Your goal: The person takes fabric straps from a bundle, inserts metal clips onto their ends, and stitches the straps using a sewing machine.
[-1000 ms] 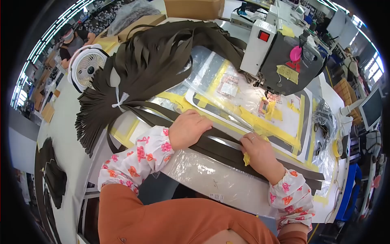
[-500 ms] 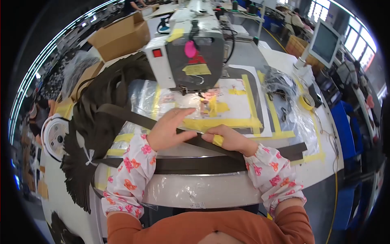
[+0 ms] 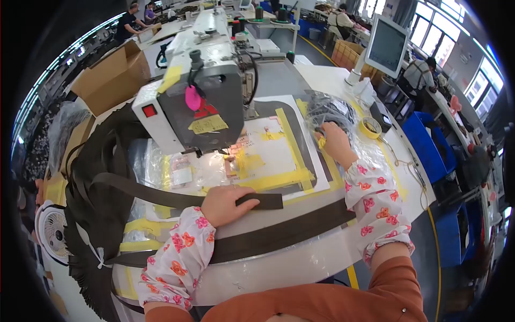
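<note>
My left hand (image 3: 228, 205) is closed on a dark brown strap (image 3: 268, 201), thumb along its lower edge. The strap's cut end sticks out to the right, over the front of the taped work sheet. At the right, my right hand (image 3: 337, 140) has its fingers curled beside a clear plastic bag (image 3: 327, 107) with dark contents. Something small and dark shows at these fingertips, too small to name. Yellow tape is wrapped on a finger there. A second, wide dark strap (image 3: 284, 231) lies across the table's front. Its right end passes under my right sleeve.
A sewing machine head (image 3: 201, 107) stands over the taped sheet (image 3: 273, 145). A pile of dark straps (image 3: 102, 172) hangs over the left side. A roll of yellow tape (image 3: 370, 127), a screen (image 3: 385, 45) and an open carton (image 3: 112, 78) surround the work area. Other people work farther off.
My right hand has left the strap and moved right to the plastic bag. My left hand keeps the strap, whose end now lies nearer to it. The camera view has turned right.
</note>
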Tool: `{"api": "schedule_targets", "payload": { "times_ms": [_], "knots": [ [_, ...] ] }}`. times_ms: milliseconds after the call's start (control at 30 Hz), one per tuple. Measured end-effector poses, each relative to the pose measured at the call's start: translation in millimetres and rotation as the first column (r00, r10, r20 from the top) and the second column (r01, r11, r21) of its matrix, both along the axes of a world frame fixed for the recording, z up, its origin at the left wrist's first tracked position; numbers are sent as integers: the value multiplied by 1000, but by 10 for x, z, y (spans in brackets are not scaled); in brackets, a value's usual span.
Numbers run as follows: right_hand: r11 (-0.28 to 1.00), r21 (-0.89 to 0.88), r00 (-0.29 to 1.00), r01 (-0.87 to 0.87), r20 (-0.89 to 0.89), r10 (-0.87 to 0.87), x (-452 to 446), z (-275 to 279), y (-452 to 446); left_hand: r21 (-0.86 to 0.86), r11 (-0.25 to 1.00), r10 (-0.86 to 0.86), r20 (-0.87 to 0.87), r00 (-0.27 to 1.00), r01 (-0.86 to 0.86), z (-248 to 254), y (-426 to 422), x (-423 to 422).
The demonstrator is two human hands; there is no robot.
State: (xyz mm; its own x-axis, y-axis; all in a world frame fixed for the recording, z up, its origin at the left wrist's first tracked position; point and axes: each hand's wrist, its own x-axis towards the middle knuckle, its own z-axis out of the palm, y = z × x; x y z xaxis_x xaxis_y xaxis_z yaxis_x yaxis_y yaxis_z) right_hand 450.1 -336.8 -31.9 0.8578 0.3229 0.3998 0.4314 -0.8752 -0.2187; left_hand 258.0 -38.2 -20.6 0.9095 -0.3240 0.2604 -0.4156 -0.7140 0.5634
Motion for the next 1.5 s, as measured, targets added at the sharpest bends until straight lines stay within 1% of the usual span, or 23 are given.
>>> {"api": "schedule_targets", "payload": {
  "times_ms": [33, 133, 233, 300, 400, 433, 500, 533, 567, 600, 667, 800, 833, 867, 933, 967, 1067, 1167, 1267, 1333, 1433, 1467, 1500],
  "knots": [
    [998, -53, 999, 39, -9, -39, 42, 11, 94, 36, 999, -7, 33, 999, 6, -52, 10, -5],
    [977, -195, 994, 82, -58, -95, 276, -81, 199, 41, 999, -13, -44, 999, 14, -12, 93, -16],
    [951, -290, 983, 108, -109, -145, 299, 10, 226, 105, 987, 118, 12, 993, -119, 50, 326, 53],
    [966, -225, 987, 129, -70, -148, 232, 30, 167, 96, 974, 197, 91, 976, -206, -9, 484, 124],
    [996, -86, 985, 15, -170, -29, -73, 260, 42, 47, 969, 233, 131, 964, -241, -34, 394, 84],
    [994, 69, 954, -88, -282, 104, -181, 323, 30, 105, 968, 208, 183, 961, -230, -39, 340, 91],
    [889, 412, 807, -202, -444, 389, -453, 345, 197, 161, 966, 174, 184, 967, -204, -22, 217, 95],
    [847, 443, 751, -292, -442, 490, -561, 308, 324, 195, 962, 155, 181, 971, -190, -35, 155, 79],
    [790, 480, 686, -382, -426, 590, -662, 276, 481, 100, 983, 130, 216, 968, -154, -78, 110, 74],
    [747, 505, 656, -433, -392, 645, -781, 232, 654, 50, 990, 120, 158, 980, -129, -28, 69, 34],
    [780, 418, 617, -466, -479, 625, -970, 300, 958, -54, 992, 115, 61, 992, -112, 135, 14, -88],
    [715, 619, 368, -325, -613, 699, -1037, 284, 1268, -413, 893, 165, -73, 984, -180, 120, 181, -95],
    [711, 649, 320, -271, -636, 702, -1109, 327, 1286, -458, 859, 193, -122, 974, -228, 109, 221, -67],
    [710, 673, 270, -205, -659, 702, -1178, 344, 1305, -413, 879, 208, -115, 971, -237, 93, 259, -42],
    [646, 753, 277, -127, -599, 752, -1303, 301, 1338, -327, 912, 221, -116, 968, -247, 20, 262, 4],
    [610, 788, 283, -84, -568, 773, -1309, 294, 1364, -198, 953, 221, -65, 973, -230, -15, 233, 21],
    [692, 710, 461, -133, -574, 677, -1284, 213, 1378, 67, 980, 178, 134, 975, -188, -9, 130, 4],
    [682, 536, 672, -498, -259, 694, -1259, -12, 1383, 63, 984, 165, 3, 986, -165, 0, 148, -8],
    [682, 516, 729, -518, -151, 668, -1367, -30, 1433, 65, 984, 173, -75, 982, -168, 51, 173, 5],
    [613, 575, 717, -543, -63, 694, -1406, -107, 1449, 18, 987, 160, -81, 984, -159, -7, 166, 14],
    [523, 666, 683, -532, -28, 730, -1438, -90, 1442, -198, 976, 76, -101, 992, -95, -37, 186, 37],
    [508, 748, 690, -426, -95, 718, -1447, -91, 1447, -260, 963, 40, -99, 994, -65, -44, 211, 47],
    [487, 813, 682, -320, -159, 714, -1435, -90, 1468, -224, 969, 83, -98, 992, -103, -14, 212, 38]
  ]
}}
